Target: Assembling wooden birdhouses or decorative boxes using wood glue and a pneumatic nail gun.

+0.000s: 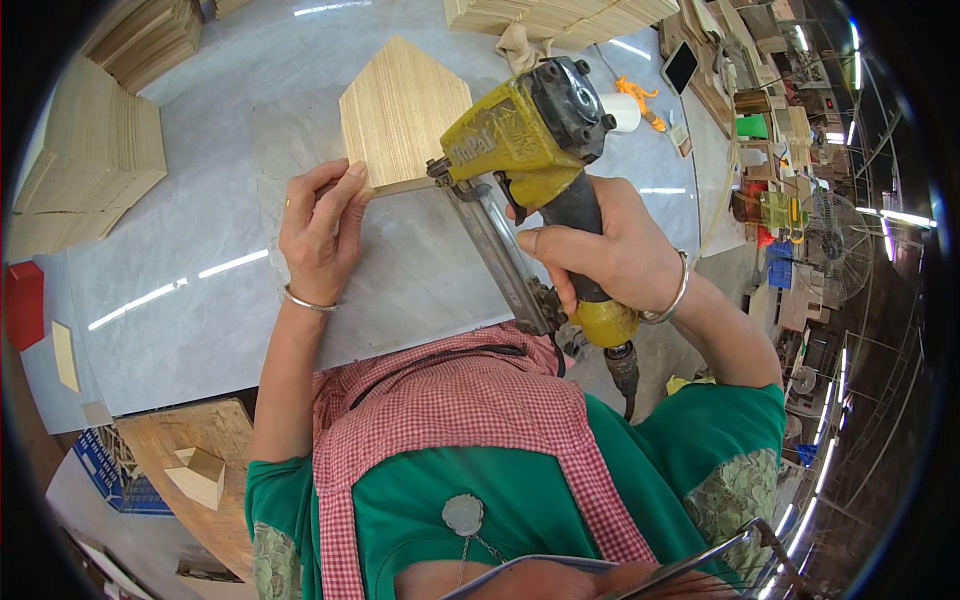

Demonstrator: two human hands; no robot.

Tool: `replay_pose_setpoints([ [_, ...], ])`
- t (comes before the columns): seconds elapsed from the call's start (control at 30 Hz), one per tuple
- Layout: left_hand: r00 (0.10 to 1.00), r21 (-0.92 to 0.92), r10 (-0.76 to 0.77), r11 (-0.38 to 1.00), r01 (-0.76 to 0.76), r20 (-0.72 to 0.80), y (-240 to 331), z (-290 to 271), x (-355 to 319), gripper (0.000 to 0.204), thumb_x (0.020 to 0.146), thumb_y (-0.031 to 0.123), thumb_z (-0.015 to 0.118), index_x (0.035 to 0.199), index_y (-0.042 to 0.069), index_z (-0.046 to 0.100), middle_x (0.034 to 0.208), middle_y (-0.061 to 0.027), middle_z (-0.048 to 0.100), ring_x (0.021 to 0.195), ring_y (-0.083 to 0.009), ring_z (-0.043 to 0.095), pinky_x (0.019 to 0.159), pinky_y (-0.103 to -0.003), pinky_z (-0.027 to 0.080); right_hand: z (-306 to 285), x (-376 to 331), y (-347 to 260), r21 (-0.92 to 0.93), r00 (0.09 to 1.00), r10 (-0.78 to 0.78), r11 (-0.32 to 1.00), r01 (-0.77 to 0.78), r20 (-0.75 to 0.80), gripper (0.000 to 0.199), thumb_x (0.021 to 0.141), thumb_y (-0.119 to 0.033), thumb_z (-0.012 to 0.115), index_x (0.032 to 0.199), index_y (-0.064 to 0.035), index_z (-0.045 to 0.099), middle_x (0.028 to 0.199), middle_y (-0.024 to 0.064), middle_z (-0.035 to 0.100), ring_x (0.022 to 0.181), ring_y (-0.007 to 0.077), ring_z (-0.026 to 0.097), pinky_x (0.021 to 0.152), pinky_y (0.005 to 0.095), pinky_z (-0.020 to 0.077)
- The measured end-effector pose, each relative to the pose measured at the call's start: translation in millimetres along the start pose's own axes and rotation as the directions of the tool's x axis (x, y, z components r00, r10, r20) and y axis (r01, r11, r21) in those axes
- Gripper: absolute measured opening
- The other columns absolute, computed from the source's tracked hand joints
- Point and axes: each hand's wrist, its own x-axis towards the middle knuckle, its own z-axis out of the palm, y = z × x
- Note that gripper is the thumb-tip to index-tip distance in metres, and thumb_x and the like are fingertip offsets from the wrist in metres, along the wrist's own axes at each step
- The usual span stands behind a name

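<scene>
A pale wooden panel (405, 115) with a pointed far end lies on the grey tabletop, a thin edge strip along its near side. My left hand (320, 225) is closed on the near left corner, fingertips pressed together there. My right hand (635, 245) is wrapped round the black grip of a yellow pneumatic nail gun (510, 145), its index finger near the trigger. The gun's nose meets or nearly meets the panel's near right corner; contact cannot be made out. Its magazine (500, 255) slants down toward my apron, and an air hose fitting (622, 370) hangs from the handle.
Stacks of wooden panels (100, 160) stand at the left, with more (560, 20) at the back. A white roll (622, 112), an orange tool (640, 95) and a dark tablet (680, 68) lie at the far right. A red block (24, 305) sits far left.
</scene>
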Motion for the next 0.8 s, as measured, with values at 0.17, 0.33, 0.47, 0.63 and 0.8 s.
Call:
replay_pose_setpoints([
  [0.17,1.0,0.006,-0.002,1.0,0.002,0.005,0.4,-0.5,0.7,0.026,0.079,-0.001,0.069,0.105,0.003,0.066,0.1,-0.0118,0.062,0.086,-0.0217,0.062,0.072,-0.029,0.052,3.0,-1.0,4.8,-0.042,1.0,-0.01,0.999,0.01,0.003,0.023,0.084,-0.014,0.06,0.099,0.0037,0.057,0.052,0.0039,0.056,0.043,0.0098,0.054,0.044,0.0252,0.0433],
  [0.33,1.0,-0.04,-0.006,0.999,0.007,0.015,1.1,-3.3,3.1,0.026,0.08,-0.003,0.067,0.105,0.003,0.066,0.101,-0.0113,0.061,0.086,-0.0217,0.061,0.07,-0.029,0.052,7.7,-3.7,-9.9,-0.076,0.999,0.002,0.997,-0.005,-0.036,0.022,0.08,-0.014,0.064,0.077,0.0053,0.054,0.055,0.0041,0.055,0.045,0.01,0.054,0.043,0.0265,0.0433],
  [0.47,0.997,-0.073,-0.029,0.997,0.034,0.076,-3.4,-16.3,5.8,0.027,0.081,-0.006,0.063,0.105,0.005,0.067,0.104,-0.0115,0.06,0.087,-0.0219,0.06,0.073,-0.029,0.051,17.7,-0.7,-19.8,-0.093,1.0,-0.015,0.996,0.013,-0.027,0.024,0.08,-0.014,0.065,0.08,0.007,0.054,0.055,0.0043,0.056,0.046,0.0094,0.054,0.043,0.0259,0.043],
  [0.63,0.991,-0.072,0.005,0.997,0.005,0.134,-13.2,-19.4,5.5,0.039,0.077,-0.013,0.056,0.107,0.008,0.067,0.111,-0.0112,0.057,0.09,-0.0233,0.056,0.078,-0.031,0.049,28.3,8.9,-23.1,-0.123,1.0,0.009,0.992,-0.006,0.026,0.025,0.079,-0.015,0.065,0.083,0.0081,0.054,0.054,0.0045,0.056,0.046,0.0092,0.054,0.043,0.0257,0.0432],
  [0.8,0.997,-0.101,-0.005,0.995,0.013,0.08,-15.1,-17.0,2.6,0.058,0.068,-0.017,0.052,0.113,0.016,0.067,0.104,-0.0096,0.059,0.087,-0.0247,0.054,0.072,-0.032,0.048,33.8,13.6,-24.2,-0.167,0.999,0.01,0.986,-0.003,0.04,0.027,0.078,-0.015,0.065,0.086,0.0086,0.055,0.053,0.0043,0.056,0.046,0.009,0.054,0.043,0.0258,0.0432],
])
